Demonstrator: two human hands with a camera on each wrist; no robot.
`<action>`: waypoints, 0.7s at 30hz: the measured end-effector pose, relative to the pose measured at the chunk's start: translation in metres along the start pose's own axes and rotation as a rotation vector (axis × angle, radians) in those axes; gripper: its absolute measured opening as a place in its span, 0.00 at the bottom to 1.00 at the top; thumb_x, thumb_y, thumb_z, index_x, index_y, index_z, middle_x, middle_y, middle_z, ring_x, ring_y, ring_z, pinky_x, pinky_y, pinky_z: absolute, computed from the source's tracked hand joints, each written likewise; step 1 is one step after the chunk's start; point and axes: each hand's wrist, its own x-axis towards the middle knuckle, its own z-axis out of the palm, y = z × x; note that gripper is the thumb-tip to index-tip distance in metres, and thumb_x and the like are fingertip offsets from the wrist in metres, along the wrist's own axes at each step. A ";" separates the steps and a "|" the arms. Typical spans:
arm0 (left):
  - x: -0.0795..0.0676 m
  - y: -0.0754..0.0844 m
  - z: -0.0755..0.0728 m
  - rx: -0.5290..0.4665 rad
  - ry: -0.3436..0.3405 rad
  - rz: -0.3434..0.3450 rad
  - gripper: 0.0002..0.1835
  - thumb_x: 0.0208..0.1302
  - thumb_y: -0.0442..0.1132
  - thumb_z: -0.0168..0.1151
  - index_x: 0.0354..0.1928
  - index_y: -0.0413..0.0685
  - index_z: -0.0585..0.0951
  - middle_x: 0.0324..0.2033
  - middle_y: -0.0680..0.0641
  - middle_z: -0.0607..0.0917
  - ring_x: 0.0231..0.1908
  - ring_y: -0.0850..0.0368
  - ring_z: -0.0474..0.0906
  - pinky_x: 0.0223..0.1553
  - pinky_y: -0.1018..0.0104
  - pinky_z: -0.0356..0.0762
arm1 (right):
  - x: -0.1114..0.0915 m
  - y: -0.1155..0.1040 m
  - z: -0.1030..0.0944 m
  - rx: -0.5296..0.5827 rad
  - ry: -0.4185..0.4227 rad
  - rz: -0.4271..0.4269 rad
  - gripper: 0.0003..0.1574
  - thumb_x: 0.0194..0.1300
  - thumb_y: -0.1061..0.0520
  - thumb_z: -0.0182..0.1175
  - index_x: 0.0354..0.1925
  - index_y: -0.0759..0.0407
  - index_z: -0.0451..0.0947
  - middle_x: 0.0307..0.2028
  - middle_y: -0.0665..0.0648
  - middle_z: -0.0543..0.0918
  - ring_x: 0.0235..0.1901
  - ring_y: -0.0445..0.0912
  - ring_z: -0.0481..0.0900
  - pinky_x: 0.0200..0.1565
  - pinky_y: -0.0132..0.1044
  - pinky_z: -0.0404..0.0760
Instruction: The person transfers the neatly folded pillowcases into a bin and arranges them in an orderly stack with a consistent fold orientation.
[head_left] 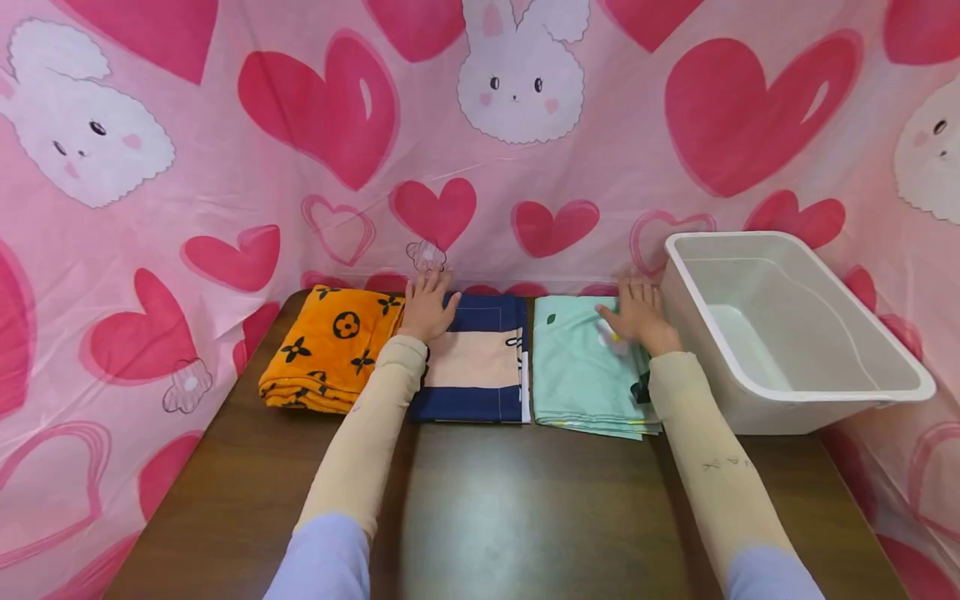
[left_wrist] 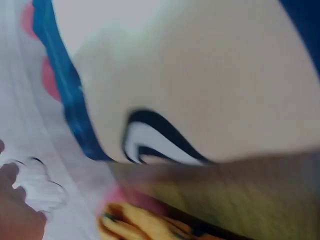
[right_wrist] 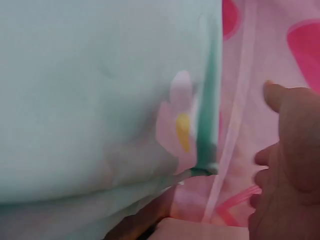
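Observation:
Three folded cloths lie side by side. The orange cloth (head_left: 330,346) with dark flower motifs is on the left; the navy-and-cream cloth (head_left: 472,362) is in the middle. The mint-green cloth (head_left: 581,367), which has a white and yellow flower, is on the right. My left hand (head_left: 427,308) has its fingers extended at the far left corner of the navy-and-cream cloth, near the orange one. My right hand (head_left: 639,317), fingers extended too, is at the mint cloth's far right corner. Both wrist views show the fingers beside the cloths, gripping nothing.
A white plastic tub (head_left: 693,350) stands right of the mint cloth, close to my right hand and forearm. The brown wooden table (head_left: 480,508) carries everything. A pink curtain (head_left: 465,158) with hearts and rabbits surrounds the table's back and sides.

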 end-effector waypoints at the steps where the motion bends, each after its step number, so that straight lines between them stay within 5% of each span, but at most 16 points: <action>1: -0.001 0.004 -0.001 -0.010 0.003 0.024 0.36 0.79 0.57 0.40 0.81 0.53 0.51 0.81 0.43 0.51 0.80 0.40 0.40 0.76 0.38 0.37 | -0.003 -0.001 0.000 -0.012 -0.007 0.002 0.57 0.76 0.39 0.46 0.77 0.75 0.32 0.77 0.78 0.36 0.77 0.72 0.31 0.73 0.66 0.28; 11: -0.020 0.046 -0.006 -0.164 -0.041 0.232 0.28 0.79 0.49 0.49 0.74 0.42 0.68 0.69 0.41 0.75 0.69 0.43 0.71 0.71 0.48 0.64 | -0.033 -0.023 0.006 -0.125 -0.037 -0.042 0.37 0.76 0.49 0.52 0.66 0.78 0.62 0.68 0.79 0.65 0.66 0.75 0.60 0.69 0.64 0.57; 21: -0.040 0.090 0.011 -0.182 -0.067 0.356 0.17 0.75 0.43 0.56 0.55 0.40 0.83 0.47 0.43 0.88 0.46 0.50 0.85 0.52 0.54 0.82 | -0.054 -0.023 0.016 -0.128 -0.040 0.001 0.30 0.75 0.52 0.53 0.60 0.78 0.67 0.56 0.79 0.72 0.55 0.72 0.68 0.57 0.66 0.70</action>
